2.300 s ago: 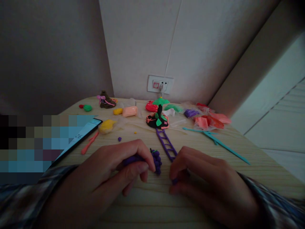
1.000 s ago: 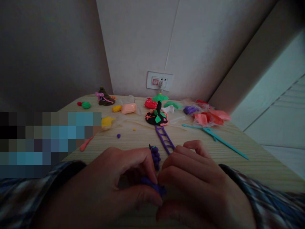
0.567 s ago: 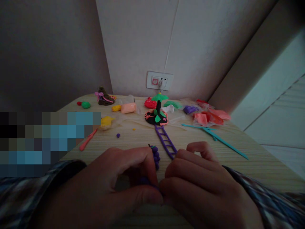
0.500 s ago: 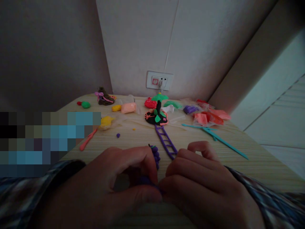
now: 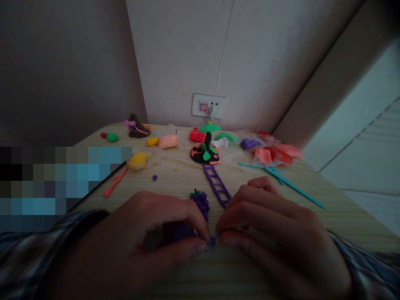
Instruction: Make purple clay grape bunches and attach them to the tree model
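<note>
My left hand (image 5: 156,233) is closed round a lump of purple modelling clay (image 5: 184,233), mostly hidden behind the fingers. A thin bit of the same clay sticks out between its fingertips. My right hand (image 5: 275,233) pinches the other end of that thin bit with thumb and forefinger, a small gap from the left fingertips. Just beyond the hands lies a purple clay bunch of grapes (image 5: 201,202) with a green and dark stem. A purple clay ladder (image 5: 217,185) runs from my right fingers back to a black clay piece (image 5: 203,154) with green leaves.
Turquoise modelling tools (image 5: 296,189) lie at the right; a coral-coloured clay tool (image 5: 115,183) lies left. Behind stand bagged red clay (image 5: 271,155), a peach block (image 5: 168,141), bagged yellow clay (image 5: 137,159) and a brown figure (image 5: 137,127). A small purple ball (image 5: 155,177) sits mid-left.
My hands have drawn slightly apart, so the thin purple clay now shows between the fingertips. More of the bunch of grapes has come into view. The other things on the table look unmoved.
</note>
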A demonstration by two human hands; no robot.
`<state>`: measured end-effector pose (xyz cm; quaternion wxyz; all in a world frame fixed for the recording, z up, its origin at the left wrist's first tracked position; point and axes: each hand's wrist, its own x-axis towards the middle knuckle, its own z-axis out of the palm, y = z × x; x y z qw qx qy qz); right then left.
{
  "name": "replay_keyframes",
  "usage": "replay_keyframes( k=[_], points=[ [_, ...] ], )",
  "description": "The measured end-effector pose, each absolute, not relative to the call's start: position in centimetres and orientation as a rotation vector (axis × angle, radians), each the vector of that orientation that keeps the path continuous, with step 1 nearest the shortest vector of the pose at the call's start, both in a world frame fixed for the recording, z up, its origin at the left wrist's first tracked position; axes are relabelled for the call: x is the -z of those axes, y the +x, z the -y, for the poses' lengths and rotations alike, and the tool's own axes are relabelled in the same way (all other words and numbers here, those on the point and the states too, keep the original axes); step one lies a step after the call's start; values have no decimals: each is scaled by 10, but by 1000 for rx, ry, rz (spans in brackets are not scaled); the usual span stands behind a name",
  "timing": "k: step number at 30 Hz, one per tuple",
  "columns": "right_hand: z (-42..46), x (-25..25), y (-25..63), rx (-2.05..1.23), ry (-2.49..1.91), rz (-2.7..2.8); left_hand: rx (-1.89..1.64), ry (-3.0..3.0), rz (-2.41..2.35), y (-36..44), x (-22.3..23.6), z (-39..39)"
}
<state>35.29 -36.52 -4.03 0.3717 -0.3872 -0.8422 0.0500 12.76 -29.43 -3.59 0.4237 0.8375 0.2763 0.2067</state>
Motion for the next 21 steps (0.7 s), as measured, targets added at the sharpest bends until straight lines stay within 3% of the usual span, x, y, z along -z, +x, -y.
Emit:
replay_keyframes(
  k=[21],
  points=[
    [363,41,361,-318,-1016,2085,-541,2089,-706,130,37,295]
  ],
)
